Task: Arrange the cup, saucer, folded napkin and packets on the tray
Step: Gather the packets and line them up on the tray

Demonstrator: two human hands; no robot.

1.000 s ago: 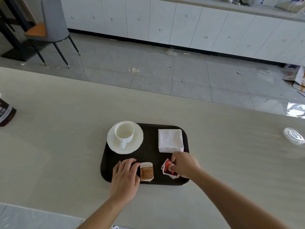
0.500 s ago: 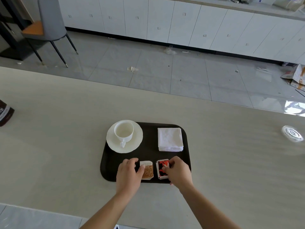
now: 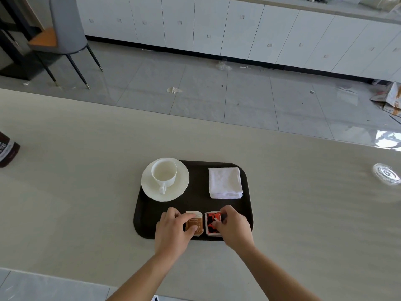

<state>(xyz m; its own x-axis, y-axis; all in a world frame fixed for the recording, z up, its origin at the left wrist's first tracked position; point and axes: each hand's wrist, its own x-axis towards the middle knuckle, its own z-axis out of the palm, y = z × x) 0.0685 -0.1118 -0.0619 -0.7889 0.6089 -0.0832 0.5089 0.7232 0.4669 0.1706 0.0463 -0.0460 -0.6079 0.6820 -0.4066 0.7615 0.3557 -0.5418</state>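
Note:
A dark tray (image 3: pixel 196 200) lies on the pale counter. At its back left a white cup (image 3: pixel 164 173) stands on a white saucer (image 3: pixel 180 187), handle toward me. A folded white napkin (image 3: pixel 225 183) lies at the back right. Along the tray's front edge a brown packet (image 3: pixel 196 223) and a red-and-black packet stack (image 3: pixel 212 221) sit side by side. My left hand (image 3: pixel 173 231) pinches the brown packet between thumb and fingers. My right hand (image 3: pixel 235 228) grips the red stack from its right side.
A dark brown bottle (image 3: pixel 7 149) stands at the counter's left edge. A clear plastic lid (image 3: pixel 386 175) lies at the far right. Beyond the counter are tiled floor, a grey chair (image 3: pixel 65 29) and white cabinets (image 3: pixel 238 29).
My right hand slid the red packet stack left until it sat straight beside the brown packet. My left hand closed its thumb and fingers around the brown packet.

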